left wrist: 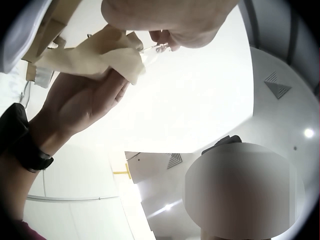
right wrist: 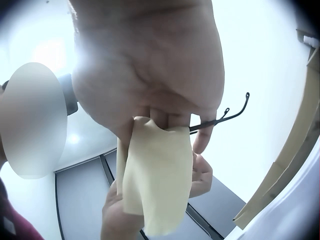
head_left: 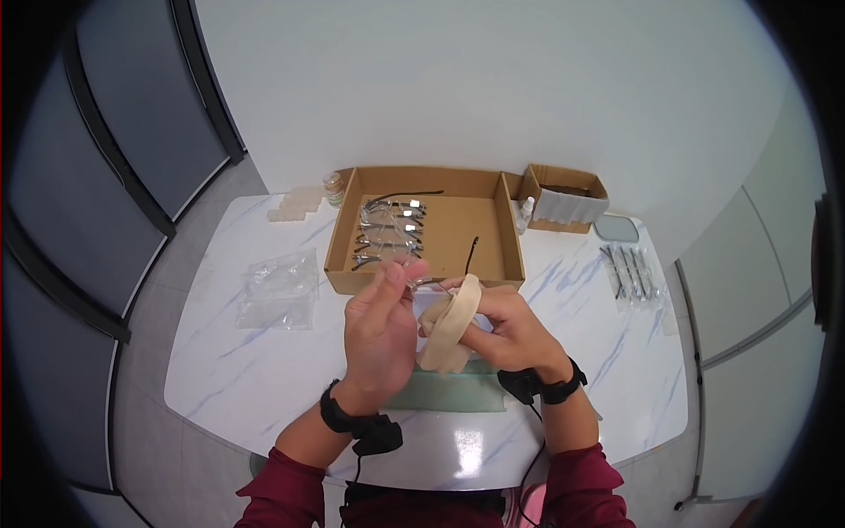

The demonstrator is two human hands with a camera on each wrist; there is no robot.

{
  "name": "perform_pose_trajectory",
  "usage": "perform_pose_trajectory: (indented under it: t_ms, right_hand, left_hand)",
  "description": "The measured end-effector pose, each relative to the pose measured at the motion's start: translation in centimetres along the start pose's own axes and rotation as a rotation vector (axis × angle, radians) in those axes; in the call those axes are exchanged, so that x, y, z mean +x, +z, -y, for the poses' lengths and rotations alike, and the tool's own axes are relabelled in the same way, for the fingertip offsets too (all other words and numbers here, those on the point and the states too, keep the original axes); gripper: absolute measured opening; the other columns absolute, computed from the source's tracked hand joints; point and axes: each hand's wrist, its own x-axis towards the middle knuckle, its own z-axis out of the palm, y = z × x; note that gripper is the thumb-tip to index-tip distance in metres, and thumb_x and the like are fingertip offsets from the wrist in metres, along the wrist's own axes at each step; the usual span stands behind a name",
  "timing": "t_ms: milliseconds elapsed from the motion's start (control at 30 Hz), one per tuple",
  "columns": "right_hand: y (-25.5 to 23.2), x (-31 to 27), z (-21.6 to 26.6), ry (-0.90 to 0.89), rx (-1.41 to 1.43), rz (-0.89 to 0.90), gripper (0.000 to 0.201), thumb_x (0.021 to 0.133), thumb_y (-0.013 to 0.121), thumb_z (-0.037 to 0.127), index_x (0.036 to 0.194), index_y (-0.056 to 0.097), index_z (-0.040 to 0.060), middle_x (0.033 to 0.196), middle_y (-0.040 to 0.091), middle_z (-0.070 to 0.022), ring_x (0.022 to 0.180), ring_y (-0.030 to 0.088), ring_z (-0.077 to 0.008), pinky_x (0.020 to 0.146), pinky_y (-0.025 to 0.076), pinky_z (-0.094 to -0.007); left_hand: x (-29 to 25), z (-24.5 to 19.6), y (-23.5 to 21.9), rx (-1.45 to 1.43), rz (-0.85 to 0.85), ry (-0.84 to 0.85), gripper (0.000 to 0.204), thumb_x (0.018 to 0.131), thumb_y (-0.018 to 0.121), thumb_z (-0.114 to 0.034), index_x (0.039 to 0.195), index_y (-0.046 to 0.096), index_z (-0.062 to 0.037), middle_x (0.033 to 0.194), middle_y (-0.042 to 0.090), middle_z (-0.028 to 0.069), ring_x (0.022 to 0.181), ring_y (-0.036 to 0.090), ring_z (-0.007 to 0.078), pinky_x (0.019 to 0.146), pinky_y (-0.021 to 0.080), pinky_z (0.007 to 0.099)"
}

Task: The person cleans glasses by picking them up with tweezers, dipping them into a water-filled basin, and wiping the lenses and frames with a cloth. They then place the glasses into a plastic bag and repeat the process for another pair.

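Note:
My left hand point(head_left: 383, 326) pinches one side of a pair of eyeglasses point(head_left: 473, 249) between thumb and fingers, over the front of the table. A cream cleaning cloth point(head_left: 456, 324) is bunched around part of the glasses, gripped in my right hand point(head_left: 509, 327). Thin dark temples point(right wrist: 231, 117) stick out past the right fingers in the right wrist view. The cloth point(right wrist: 157, 180) hangs down from those fingers and hides the middle of the glasses. In the left wrist view, a clear bit of the frame point(left wrist: 161, 48) shows at the left fingertips.
Behind the hands, a shallow cardboard box point(head_left: 475, 231) holds several eyeglasses point(head_left: 387, 233). A small box point(head_left: 570, 209), spray bottle point(head_left: 525, 214) and glass jar point(head_left: 334, 188) stand around it. Clear plastic bags point(head_left: 277, 299) lie left, bagged glasses point(head_left: 630, 275) right, a green mat point(head_left: 449, 393) under the hands.

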Motion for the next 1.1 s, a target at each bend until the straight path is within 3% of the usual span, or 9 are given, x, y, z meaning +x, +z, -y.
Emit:
perform_pose_trajectory:
  t_ms: [67,267,333,467,567,667,733,933,1100]
  right_hand:
    - [0.2,0.1,-0.1,-0.108,-0.068,-0.031,0.02,0.09,0.063,0.005,0.109,0.066,-0.0037,0.098,0.071,-0.0129,0.083,0.069,-0.0233,0.075,0.053,-0.0308]
    - [3.4,0.0,0.7,0.128,0.219,-0.456,0.017,0.094,0.06,0.005,0.107,0.068,-0.0023,0.094,0.073,-0.0094,0.085,0.069,-0.0157,0.078,0.053,-0.0277]
    - [4.1,-0.3,0.6,0.194,0.214,-0.566,0.017,0.096,0.057,0.006,0.107,0.068,-0.0015,0.089,0.073,-0.0071,0.08,0.068,-0.0123,0.072,0.053,-0.0263]
    - [4.2,-0.7,1.2,0.304,0.248,-0.544,0.018,0.097,0.057,0.009,0.106,0.068,-0.0009,0.084,0.072,-0.0064,0.076,0.067,-0.0115,0.066,0.052,-0.0264]
    - [3.4,-0.5,1.3,0.292,0.151,-0.375,0.019,0.097,0.057,0.009,0.109,0.068,0.0004,0.083,0.071,-0.0084,0.072,0.068,-0.0143,0.062,0.051,-0.0276]
    - [2.7,-0.2,1.5,0.186,-0.026,-0.214,0.018,0.094,0.057,0.006,0.108,0.067,0.0027,0.083,0.068,-0.0092,0.071,0.066,-0.0233,0.065,0.051,-0.0308]
    - [2.3,-0.1,0.8,-0.039,-0.221,-0.113,0.013,0.09,0.062,0.005,0.102,0.066,0.0049,0.082,0.064,-0.0088,0.073,0.061,-0.0308,0.076,0.05,-0.0367]
    - [3.1,0.6,-1.1,-0.446,-0.73,-0.15,0.017,0.073,0.071,0.01,0.088,0.065,0.0079,0.078,0.061,-0.0063,0.076,0.06,-0.0251,0.086,0.047,-0.0457]
    - [3.2,0.6,-0.2,-0.503,-0.933,-0.09,0.012,0.07,0.067,0.013,0.081,0.065,0.0076,0.079,0.061,-0.0052,0.077,0.061,-0.023,0.09,0.048,-0.0456]
  left_hand:
    - [-0.3,0.0,0.5,-0.043,-0.027,-0.028,0.033,0.103,0.054,-0.032,0.112,0.064,-0.0021,0.11,0.058,0.004,0.101,0.054,0.0155,0.093,0.047,0.0305]
    - [-0.8,1.5,-0.2,0.008,0.05,-0.08,0.035,0.104,0.051,-0.033,0.114,0.064,-0.0021,0.117,0.06,0.0047,0.104,0.059,0.0155,0.091,0.048,0.0302]
    - [-0.8,2.1,-0.1,0.15,0.098,0.04,0.036,0.104,0.052,-0.032,0.114,0.066,-0.0004,0.118,0.062,0.0049,0.104,0.061,0.0153,0.091,0.049,0.0304]
    - [-0.8,2.4,-0.3,0.172,0.105,0.053,0.036,0.104,0.052,-0.03,0.111,0.068,0.0011,0.117,0.062,0.0044,0.104,0.061,0.0145,0.092,0.05,0.0305]
    - [-0.6,1.3,-0.6,0.141,0.116,0.008,0.032,0.102,0.055,-0.02,0.113,0.068,0.007,0.124,0.052,0.0068,0.105,0.055,0.0099,0.089,0.046,0.0262]
    - [-0.5,0.2,-0.5,0.191,0.065,0.006,0.032,0.101,0.057,-0.021,0.109,0.069,0.0084,0.121,0.051,0.0041,0.097,0.054,0.0083,0.084,0.045,0.0242]
    - [-0.4,-0.3,-0.3,0.142,0.024,-0.002,0.031,0.1,0.058,-0.021,0.1,0.068,0.0088,0.118,0.05,0.0025,0.096,0.051,0.0084,0.083,0.042,0.0238]
    - [0.6,-1.0,-0.9,0.15,0.031,0.138,0.027,0.101,0.056,-0.017,0.087,0.064,0.0046,0.115,0.048,0.0039,0.107,0.046,0.0128,0.095,0.034,0.0277]
    - [1.0,-1.8,-1.1,0.188,0.089,0.212,0.027,0.101,0.055,-0.019,0.084,0.062,0.0004,0.11,0.05,0.0044,0.106,0.046,0.015,0.102,0.031,0.0309]
